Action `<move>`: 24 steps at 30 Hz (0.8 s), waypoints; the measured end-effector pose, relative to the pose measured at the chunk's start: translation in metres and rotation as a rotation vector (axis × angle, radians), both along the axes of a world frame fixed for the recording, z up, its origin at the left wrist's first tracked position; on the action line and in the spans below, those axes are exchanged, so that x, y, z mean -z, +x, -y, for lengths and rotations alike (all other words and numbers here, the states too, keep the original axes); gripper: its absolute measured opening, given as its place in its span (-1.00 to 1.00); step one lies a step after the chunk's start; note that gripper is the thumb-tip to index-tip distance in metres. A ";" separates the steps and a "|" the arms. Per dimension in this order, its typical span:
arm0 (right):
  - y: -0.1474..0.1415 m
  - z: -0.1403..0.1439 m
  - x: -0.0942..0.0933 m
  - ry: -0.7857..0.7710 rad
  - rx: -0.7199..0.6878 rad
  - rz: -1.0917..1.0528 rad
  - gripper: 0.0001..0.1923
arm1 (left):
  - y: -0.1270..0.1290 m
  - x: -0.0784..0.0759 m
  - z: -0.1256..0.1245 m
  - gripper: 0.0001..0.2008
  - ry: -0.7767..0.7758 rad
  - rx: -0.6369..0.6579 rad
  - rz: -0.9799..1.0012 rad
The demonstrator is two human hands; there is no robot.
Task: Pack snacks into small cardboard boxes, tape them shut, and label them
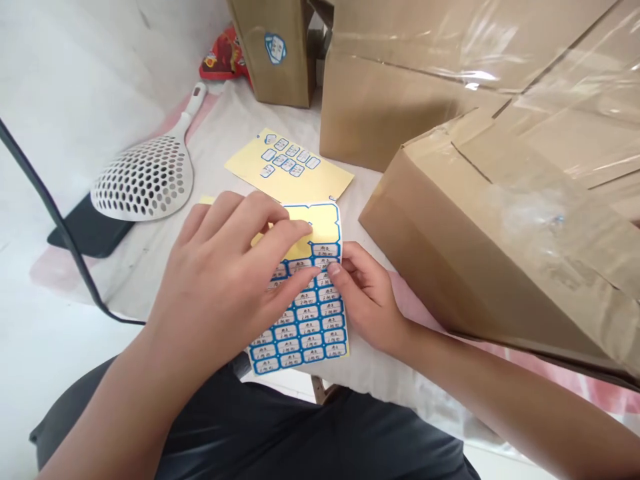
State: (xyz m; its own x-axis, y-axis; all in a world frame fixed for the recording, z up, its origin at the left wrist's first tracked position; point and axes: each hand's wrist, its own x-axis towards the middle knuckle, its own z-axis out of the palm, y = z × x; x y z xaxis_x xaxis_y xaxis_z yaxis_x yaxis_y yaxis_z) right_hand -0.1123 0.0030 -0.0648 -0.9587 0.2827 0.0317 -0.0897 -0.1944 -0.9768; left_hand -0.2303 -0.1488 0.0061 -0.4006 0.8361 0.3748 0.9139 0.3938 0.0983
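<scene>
A sticker sheet [313, 313] with blue-bordered labels on yellow backing lies at the table's near edge, its top rows bare. My left hand [227, 280] lies over the sheet's left side, fingertips pressed on it near the bare yellow part. My right hand [367, 293] pinches at a label on the sheet's right edge with thumb and forefinger. A second yellow backing sheet [287, 167] with a few labels left lies further back.
A large taped cardboard box [500, 233] stands at the right, more boxes [400, 107] behind it, one [275, 50] bearing a blue label. A white perforated skimmer [145, 177] rests on a dark object at the left. A black cable [50, 207] crosses the left side.
</scene>
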 end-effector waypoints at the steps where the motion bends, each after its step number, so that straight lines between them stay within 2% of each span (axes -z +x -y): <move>1: 0.000 0.000 0.000 0.008 -0.004 -0.005 -0.84 | 0.001 0.001 -0.001 -0.76 0.002 0.000 -0.006; 7: 0.001 -0.002 -0.001 0.044 0.026 -0.056 -0.86 | 0.001 0.000 -0.009 -0.89 0.031 0.037 -0.075; 16: 0.000 -0.004 0.002 0.076 0.143 -0.061 -0.86 | -0.007 0.001 -0.029 -0.85 0.059 0.114 -0.051; 24: 0.003 -0.004 0.001 0.058 0.094 -0.025 -0.86 | -0.004 0.001 -0.026 -0.82 0.085 0.130 -0.041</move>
State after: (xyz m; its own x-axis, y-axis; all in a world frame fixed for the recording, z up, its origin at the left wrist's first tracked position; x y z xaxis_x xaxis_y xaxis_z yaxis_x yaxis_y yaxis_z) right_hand -0.1093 0.0070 -0.0661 -0.9266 0.3687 0.0742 -0.1294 -0.1272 -0.9834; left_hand -0.2348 -0.1224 0.0048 -0.2737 0.8443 0.4606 0.9606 0.2636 0.0878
